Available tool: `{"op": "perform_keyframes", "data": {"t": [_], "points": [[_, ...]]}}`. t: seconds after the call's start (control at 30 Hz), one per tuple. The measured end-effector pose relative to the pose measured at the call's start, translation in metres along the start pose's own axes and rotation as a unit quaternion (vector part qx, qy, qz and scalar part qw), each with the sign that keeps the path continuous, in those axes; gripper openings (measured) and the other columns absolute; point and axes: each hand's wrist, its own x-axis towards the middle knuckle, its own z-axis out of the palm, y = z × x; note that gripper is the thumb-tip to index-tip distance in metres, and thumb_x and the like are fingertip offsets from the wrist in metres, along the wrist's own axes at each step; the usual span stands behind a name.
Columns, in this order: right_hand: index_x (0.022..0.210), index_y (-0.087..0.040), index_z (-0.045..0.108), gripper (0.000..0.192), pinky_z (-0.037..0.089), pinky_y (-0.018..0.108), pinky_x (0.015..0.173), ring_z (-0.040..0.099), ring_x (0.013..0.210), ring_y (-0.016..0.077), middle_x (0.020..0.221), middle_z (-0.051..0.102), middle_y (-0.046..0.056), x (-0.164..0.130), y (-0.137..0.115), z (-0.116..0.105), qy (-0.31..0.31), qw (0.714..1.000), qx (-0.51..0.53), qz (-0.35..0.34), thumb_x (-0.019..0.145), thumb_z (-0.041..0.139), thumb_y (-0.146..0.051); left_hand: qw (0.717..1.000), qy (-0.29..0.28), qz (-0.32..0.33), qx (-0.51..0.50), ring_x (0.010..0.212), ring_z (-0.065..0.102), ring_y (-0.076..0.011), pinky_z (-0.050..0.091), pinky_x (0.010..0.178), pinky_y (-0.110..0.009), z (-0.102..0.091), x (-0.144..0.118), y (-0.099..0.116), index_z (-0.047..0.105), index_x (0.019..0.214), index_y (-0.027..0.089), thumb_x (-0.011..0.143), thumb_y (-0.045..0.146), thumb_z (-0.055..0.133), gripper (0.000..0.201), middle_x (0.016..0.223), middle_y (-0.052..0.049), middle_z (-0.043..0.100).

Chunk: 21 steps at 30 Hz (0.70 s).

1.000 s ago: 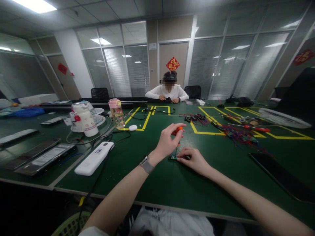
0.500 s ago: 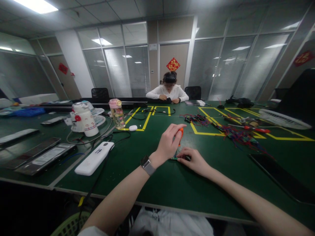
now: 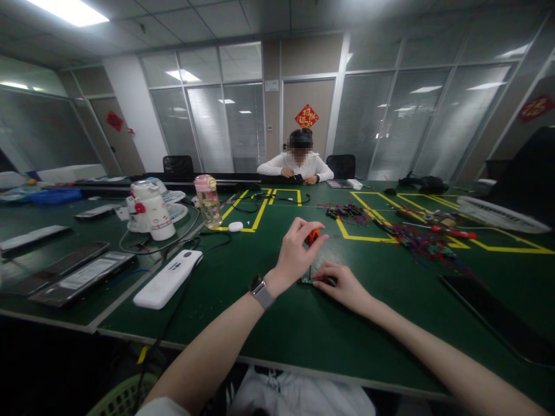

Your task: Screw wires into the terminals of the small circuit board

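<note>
My left hand (image 3: 295, 248), with a watch at its wrist, is curled round the orange handle of a screwdriver (image 3: 313, 236). The thin dark shaft points down at a small green circuit board (image 3: 306, 281) lying on the table. Thumb and forefinger stand slightly apart at the handle; the other fingers partly hide it. Low on the right, my right hand (image 3: 340, 281) has its fingertips closed on the board's right edge. Whether the screwdriver's tip touches the board is too small to tell.
Bundles of red and blue wires (image 3: 411, 240) lie to the right, near a red-handled tool (image 3: 455, 232) and a black flat panel (image 3: 489, 312). At left are a white device (image 3: 169, 279), a white bottle (image 3: 156, 216) and a pink-lidded bottle (image 3: 208, 202). A person (image 3: 299, 159) sits opposite.
My left thumb and forefinger have moved apart, and more of the orange handle shows between them. My right hand stays at the board. The view has shifted slightly.
</note>
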Motion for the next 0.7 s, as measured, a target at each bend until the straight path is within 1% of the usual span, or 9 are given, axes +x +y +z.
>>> {"op": "perform_keyframes", "data": {"t": [0.13, 0.23, 0.33, 0.47, 0.6, 0.67, 0.7], "points": [[0.084, -0.017, 0.072, 0.012, 0.050, 0.030, 0.070, 0.060, 0.072, 0.0164, 0.082, 0.062, 0.005, -0.0003, -0.0005, -0.0005, -0.005, 1.000, -0.005, -0.002, 0.082, 0.062, -0.024, 1.000, -0.010, 0.005, -0.028, 0.091, 0.056, -0.0158, 0.046, 0.082, -0.029, -0.0012, -0.0023, 0.0021, 0.059, 0.115, 0.020, 0.097, 0.023, 0.038, 0.028, 0.101, -0.006, 0.056], [0.084, -0.018, 0.072, 0.013, 0.050, 0.029, 0.070, 0.060, 0.072, 0.0163, 0.082, 0.061, 0.005, -0.0004, -0.0001, -0.0005, -0.007, 1.000, -0.011, -0.002, 0.083, 0.062, -0.025, 0.999, -0.013, 0.017, -0.035, 0.097, 0.056, -0.0167, 0.046, 0.087, -0.030, -0.0021, -0.0023, 0.0035, 0.057, 0.120, 0.021, 0.097, 0.018, 0.033, 0.034, 0.106, -0.007, 0.057], [0.085, -0.017, 0.072, 0.013, 0.050, 0.030, 0.069, 0.061, 0.072, 0.0165, 0.082, 0.062, 0.005, -0.0003, -0.0002, -0.0006, -0.008, 1.000, -0.010, -0.003, 0.083, 0.062, -0.024, 0.999, -0.003, 0.025, -0.023, 0.092, 0.056, -0.0160, 0.046, 0.083, -0.028, -0.0020, -0.0018, 0.0040, 0.059, 0.118, 0.020, 0.095, 0.017, 0.037, 0.032, 0.099, -0.006, 0.057], [0.085, -0.017, 0.072, 0.012, 0.050, 0.030, 0.070, 0.061, 0.072, 0.0168, 0.082, 0.062, 0.005, -0.0004, -0.0026, -0.0014, -0.008, 1.000, -0.010, -0.002, 0.082, 0.062, -0.022, 0.999, 0.041, 0.029, 0.003, 0.076, 0.053, -0.0129, 0.046, 0.072, -0.025, 0.0010, -0.0026, 0.0036, 0.064, 0.109, 0.018, 0.091, 0.021, 0.050, 0.023, 0.085, -0.003, 0.050], [0.085, -0.016, 0.072, 0.012, 0.050, 0.030, 0.070, 0.061, 0.073, 0.0168, 0.083, 0.062, 0.005, -0.0010, -0.0046, -0.0021, -0.010, 1.000, -0.024, -0.009, 0.083, 0.061, -0.021, 0.997, 0.072, 0.039, 0.017, 0.076, 0.051, -0.0124, 0.047, 0.071, -0.025, 0.0045, -0.0039, 0.0022, 0.067, 0.097, 0.019, 0.086, 0.026, 0.061, 0.015, 0.085, -0.002, 0.047], [0.085, -0.016, 0.071, 0.012, 0.050, 0.029, 0.070, 0.061, 0.074, 0.0167, 0.083, 0.062, 0.006, -0.0012, -0.0043, -0.0021, -0.012, 0.999, -0.030, -0.014, 0.083, 0.061, -0.021, 0.996, 0.075, 0.039, 0.011, 0.078, 0.052, -0.0130, 0.047, 0.073, -0.026, 0.0047, -0.0042, 0.0022, 0.067, 0.095, 0.019, 0.087, 0.028, 0.061, 0.014, 0.087, -0.003, 0.048], [0.085, -0.016, 0.071, 0.012, 0.049, 0.029, 0.071, 0.060, 0.074, 0.0167, 0.083, 0.062, 0.006, -0.0012, -0.0040, -0.0022, -0.012, 0.999, -0.032, -0.017, 0.083, 0.060, -0.021, 0.997, 0.072, 0.039, 0.002, 0.080, 0.053, -0.0135, 0.047, 0.075, -0.027, 0.0043, -0.0041, 0.0024, 0.067, 0.097, 0.018, 0.089, 0.028, 0.057, 0.016, 0.089, -0.004, 0.049]]}}
